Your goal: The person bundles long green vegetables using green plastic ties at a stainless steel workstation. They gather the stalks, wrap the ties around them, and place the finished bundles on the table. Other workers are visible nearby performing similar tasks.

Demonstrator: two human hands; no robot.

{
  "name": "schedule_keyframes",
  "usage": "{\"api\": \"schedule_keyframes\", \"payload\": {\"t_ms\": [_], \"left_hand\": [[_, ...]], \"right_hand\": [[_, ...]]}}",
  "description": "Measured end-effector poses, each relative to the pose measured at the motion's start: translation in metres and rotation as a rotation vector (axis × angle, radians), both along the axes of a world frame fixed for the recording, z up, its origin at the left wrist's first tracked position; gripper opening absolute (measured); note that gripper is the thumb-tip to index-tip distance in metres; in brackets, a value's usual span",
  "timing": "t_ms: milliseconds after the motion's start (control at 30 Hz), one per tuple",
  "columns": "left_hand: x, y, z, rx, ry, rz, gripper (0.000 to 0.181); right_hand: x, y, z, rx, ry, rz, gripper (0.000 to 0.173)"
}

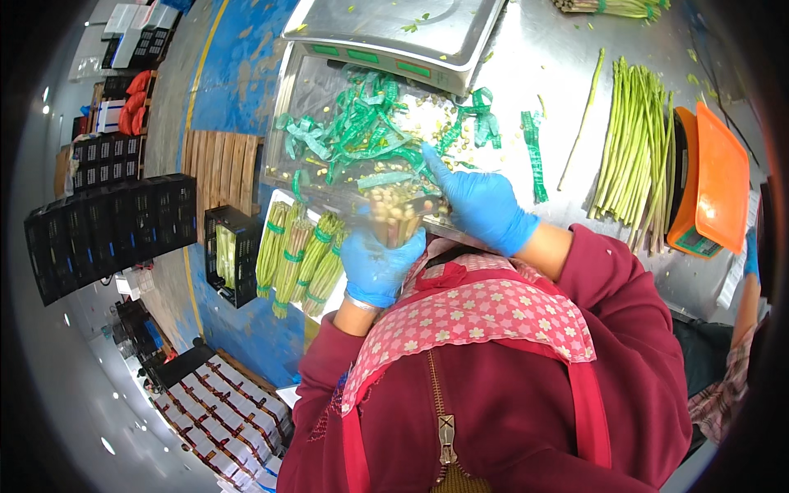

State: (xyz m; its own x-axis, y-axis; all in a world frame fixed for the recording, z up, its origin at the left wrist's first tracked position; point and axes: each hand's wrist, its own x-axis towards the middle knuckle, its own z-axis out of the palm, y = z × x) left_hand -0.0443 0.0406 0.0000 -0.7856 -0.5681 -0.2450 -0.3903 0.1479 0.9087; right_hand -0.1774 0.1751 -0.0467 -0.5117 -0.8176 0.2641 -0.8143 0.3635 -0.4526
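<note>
My left hand, in a blue glove, grips an asparagus bundle close to my apron, its pale cut ends turned up and blurred by motion. In my right hand, also gloved in blue, is a knife; its dark blade lies across the stalk ends, and the handle is hidden by the fingers. My right index finger points out over a heap of green tape strips. Cut asparagus ends lie scattered around the tape on the metal table.
A weighing scale stands at the far side. Loose asparagus lies beside an orange scale on the right. Taped asparagus bundles rest in a white container at left, near a black crate. Another person's arm shows at far right.
</note>
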Motion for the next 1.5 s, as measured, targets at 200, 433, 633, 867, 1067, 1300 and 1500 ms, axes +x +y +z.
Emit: {"api": "schedule_keyframes", "payload": {"t_ms": [200, 433, 633, 867, 1067, 1300, 1500], "left_hand": [[0.004, 0.001, 0.001, -0.12, -0.043, -0.057, 0.041], [0.002, 0.005, 0.005, -0.325, -0.16, -0.136, 0.039], [0.006, 0.007, 0.017, -0.321, 0.105, -0.012, 0.048], [0.01, -0.002, 0.002, -0.266, -0.006, 0.032, 0.053], [0.011, -0.002, -0.009, -0.185, 0.046, 0.027, 0.05], [0.007, -0.002, 0.01, -0.581, -0.014, -0.041, 0.036], [-0.002, 0.015, 0.037, -0.465, -0.067, -0.006, 0.042]], "right_hand": [[0.001, 0.005, 0.008, -0.074, -0.131, 0.036, 0.085], [0.003, 0.004, 0.01, 0.108, -0.151, 0.05, 0.088], [-0.032, 0.022, -0.037, 0.323, -0.115, -0.16, 0.077], [0.0, -0.001, 0.025, 0.08, -0.099, -0.046, 0.089], [0.019, -0.006, 0.033, 0.076, -0.079, -0.035, 0.089], [0.004, -0.002, 0.009, 0.076, -0.017, -0.053, 0.081], [-0.002, -0.001, 0.0, 0.079, -0.052, -0.006, 0.075]]}}
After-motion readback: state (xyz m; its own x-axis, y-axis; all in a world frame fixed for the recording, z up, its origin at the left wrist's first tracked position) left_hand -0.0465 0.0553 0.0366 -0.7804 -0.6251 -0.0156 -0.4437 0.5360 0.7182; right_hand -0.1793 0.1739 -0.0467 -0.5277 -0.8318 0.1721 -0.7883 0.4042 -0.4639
